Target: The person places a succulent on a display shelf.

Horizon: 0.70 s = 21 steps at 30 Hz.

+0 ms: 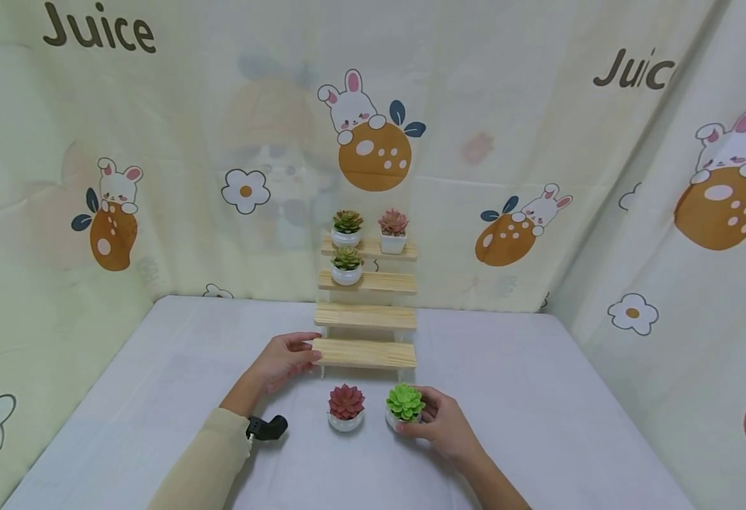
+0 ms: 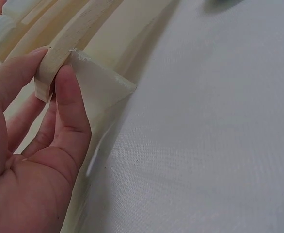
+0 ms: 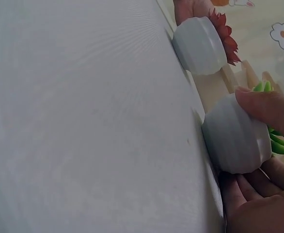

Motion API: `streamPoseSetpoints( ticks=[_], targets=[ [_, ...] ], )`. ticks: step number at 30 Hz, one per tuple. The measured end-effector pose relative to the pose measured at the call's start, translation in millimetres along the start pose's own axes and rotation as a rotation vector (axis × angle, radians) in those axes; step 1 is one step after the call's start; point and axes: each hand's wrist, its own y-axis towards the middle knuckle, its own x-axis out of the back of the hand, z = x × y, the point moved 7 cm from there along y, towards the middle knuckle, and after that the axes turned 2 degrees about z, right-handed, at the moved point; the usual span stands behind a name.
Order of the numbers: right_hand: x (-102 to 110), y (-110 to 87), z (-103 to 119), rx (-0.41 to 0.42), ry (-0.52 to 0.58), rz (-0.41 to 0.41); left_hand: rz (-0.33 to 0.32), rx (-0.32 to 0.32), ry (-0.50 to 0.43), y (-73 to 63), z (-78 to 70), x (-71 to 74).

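My left hand [image 1: 285, 361] pinches the left end of the lowest wooden step of a tiered shelf [image 1: 365, 352]; in the left wrist view the thumb and fingers grip the board's end [image 2: 52, 68]. My right hand [image 1: 444, 426] holds a bright green succulent [image 1: 405, 401] by its round white pot [image 3: 236, 136], thumb on one side and fingers on the other. That pot's base appears to touch the table. Left of it, a dark red succulent [image 1: 346, 402] in a white pot [image 3: 200, 46] stands upright on the table, in front of the shelf.
On the top step stand a green succulent [image 1: 347, 222] at left and a pink one [image 1: 394, 225] in a square pot at right. Another green succulent [image 1: 347, 263] sits on the second step. A printed curtain [image 1: 245, 127] hangs behind the white-covered table [image 1: 506, 397].
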Motion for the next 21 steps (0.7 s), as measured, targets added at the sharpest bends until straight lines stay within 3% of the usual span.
streamPoseSetpoints(
  ticks=[21],
  targets=[
    [0.7, 1.7, -2.7, -0.016, 0.035, -0.013, -0.018, 0.006, -0.004, -1.4, -0.7, -0.9]
  ],
)
